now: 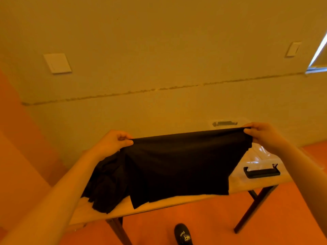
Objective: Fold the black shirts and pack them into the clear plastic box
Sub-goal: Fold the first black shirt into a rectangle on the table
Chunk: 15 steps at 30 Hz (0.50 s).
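A black shirt (178,165) hangs stretched between my two hands above the wooden table (177,200). My left hand (113,142) pinches its upper left corner. At the upper right corner, my right hand (261,134) pinches the cloth too. The shirt's lower edge drapes onto the tabletop. A heap of more black shirts (106,184) lies on the table's left part, partly behind the held shirt. The clear plastic box (256,156) stands at the table's right end, with black latch handles (261,172) on its near and far sides; the shirt covers much of it.
The table stands against a plain wall (159,59) with a switch plate (57,63). Dark table legs (254,207) reach down to an orange floor. My shoe (183,234) shows below the table's front edge.
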Available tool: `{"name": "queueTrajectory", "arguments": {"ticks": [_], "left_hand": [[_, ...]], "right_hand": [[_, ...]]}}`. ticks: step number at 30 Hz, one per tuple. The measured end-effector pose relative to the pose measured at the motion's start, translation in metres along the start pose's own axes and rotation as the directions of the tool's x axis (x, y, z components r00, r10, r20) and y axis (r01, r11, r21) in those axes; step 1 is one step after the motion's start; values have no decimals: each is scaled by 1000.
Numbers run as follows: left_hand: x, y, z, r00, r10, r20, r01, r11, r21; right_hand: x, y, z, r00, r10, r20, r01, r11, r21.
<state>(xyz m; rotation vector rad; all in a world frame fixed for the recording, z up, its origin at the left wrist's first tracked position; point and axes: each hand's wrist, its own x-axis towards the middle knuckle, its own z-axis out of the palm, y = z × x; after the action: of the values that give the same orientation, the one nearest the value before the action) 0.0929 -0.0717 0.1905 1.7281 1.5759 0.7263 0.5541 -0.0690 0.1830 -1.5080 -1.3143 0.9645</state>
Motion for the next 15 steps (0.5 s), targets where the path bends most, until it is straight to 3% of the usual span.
{"name": "queueTrajectory", "arguments": {"ticks": [8,12,15], "left_hand": [[66,-38,23,975,-174,141,177,984,-10],[136,-71,48,936,-290,197,283,957,67],[200,-105,77,885,-391,252,362,919,157]], "right_hand": [[63,23,23,986,132,97,-121,986,-115],[145,63,60,978,190,86,-154,936,-318],[218,108,108,964,260,60,-183,808,-560]]}}
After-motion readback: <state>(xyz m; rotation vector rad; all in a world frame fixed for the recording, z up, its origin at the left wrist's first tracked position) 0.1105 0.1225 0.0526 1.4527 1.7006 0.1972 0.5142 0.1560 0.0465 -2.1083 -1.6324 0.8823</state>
